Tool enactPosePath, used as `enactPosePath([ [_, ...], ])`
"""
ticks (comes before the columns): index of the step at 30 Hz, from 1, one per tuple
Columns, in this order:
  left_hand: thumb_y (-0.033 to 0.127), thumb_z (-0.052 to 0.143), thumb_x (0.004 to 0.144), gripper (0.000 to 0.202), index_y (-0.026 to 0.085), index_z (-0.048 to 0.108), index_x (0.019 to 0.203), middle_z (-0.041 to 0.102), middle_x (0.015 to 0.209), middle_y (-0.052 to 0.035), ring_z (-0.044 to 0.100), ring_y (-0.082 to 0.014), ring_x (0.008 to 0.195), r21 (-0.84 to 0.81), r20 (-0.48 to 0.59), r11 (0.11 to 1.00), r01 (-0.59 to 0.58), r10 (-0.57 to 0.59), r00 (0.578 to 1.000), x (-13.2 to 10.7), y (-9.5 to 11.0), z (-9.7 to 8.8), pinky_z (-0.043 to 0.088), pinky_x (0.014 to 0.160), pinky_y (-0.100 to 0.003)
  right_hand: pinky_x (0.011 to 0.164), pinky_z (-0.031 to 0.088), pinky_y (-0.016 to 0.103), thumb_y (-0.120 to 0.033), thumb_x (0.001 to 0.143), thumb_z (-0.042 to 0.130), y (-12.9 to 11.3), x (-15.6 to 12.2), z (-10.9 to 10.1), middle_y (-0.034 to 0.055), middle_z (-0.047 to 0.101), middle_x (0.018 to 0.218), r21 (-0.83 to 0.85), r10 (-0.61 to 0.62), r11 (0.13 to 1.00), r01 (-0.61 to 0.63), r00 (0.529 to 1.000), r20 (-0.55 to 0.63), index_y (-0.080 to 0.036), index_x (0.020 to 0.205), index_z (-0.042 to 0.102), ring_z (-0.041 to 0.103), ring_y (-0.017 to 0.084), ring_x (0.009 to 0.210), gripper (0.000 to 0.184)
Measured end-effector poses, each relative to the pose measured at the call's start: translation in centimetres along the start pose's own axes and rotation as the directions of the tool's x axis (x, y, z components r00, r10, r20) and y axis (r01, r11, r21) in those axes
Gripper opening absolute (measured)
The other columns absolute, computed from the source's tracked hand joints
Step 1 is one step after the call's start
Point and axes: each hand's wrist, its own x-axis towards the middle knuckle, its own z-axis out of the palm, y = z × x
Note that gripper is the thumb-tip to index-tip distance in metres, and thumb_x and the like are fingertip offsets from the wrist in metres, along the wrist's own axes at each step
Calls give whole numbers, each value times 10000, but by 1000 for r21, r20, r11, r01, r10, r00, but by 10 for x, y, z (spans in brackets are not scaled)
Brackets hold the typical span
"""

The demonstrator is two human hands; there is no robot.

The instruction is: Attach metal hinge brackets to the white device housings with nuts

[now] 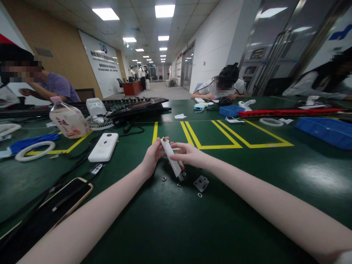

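Observation:
Both my hands are on a slim white bar-shaped part tilted over the green table. Its upper end carries a small round metal piece. My left hand grips the part near that end, its fingertips partly hidden behind it. From the other side, my right hand closes its fingers around the middle. A metal nut lies below my left hand. Close to the part's lower end are two more small rings or nuts. A grey metal plate with holes lies to the right, with a washer just below it.
A white power bank, cables and a black phone-like slab lie to the left. Behind them stand a bottle and a white fan. Blue trays are at the right. A person sits across the table.

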Motion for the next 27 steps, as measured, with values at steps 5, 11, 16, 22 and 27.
enactPosePath([
  [5,411,760,672,451,148,678,1029,710,939,-81,640,-195,833,41,-60,999,-21,24,998,0,-1,1,482,715,-272,634,490,261,-295,817,601,-5,-1,9,26,642,790,-5,-37,999,37,999,-31,-132,1254,490,579,112,634,479],
  [11,384,767,641,389,143,697,937,701,907,-69,622,-169,791,19,-200,999,-38,41,979,4,-3,-5,476,680,-252,630,430,257,-416,800,605,-43,-25,-6,60,676,954,-640,44,767,48,991,127,-182,1050,661,601,155,753,347],
  [16,367,739,667,330,127,688,888,687,848,-57,598,-136,755,1,-295,999,-46,44,955,6,-4,-9,462,655,-218,552,363,242,-364,716,676,-59,-36,-4,34,672,908,-837,214,547,13,965,155,-205,974,667,587,152,716,303],
  [22,367,732,661,321,125,690,868,692,824,-64,607,-145,756,20,-285,999,-25,30,958,6,-6,-7,471,688,-234,526,303,243,-262,717,635,-44,-27,-1,28,651,843,-924,177,382,36,978,111,-204,890,655,549,139,669,184],
  [27,403,768,608,369,120,698,834,691,812,-71,614,-172,766,62,-240,998,6,9,971,7,-8,-6,470,687,-254,523,302,238,-265,740,610,-37,-23,-9,14,637,816,-897,174,436,68,972,158,-209,833,654,536,124,659,118],
])
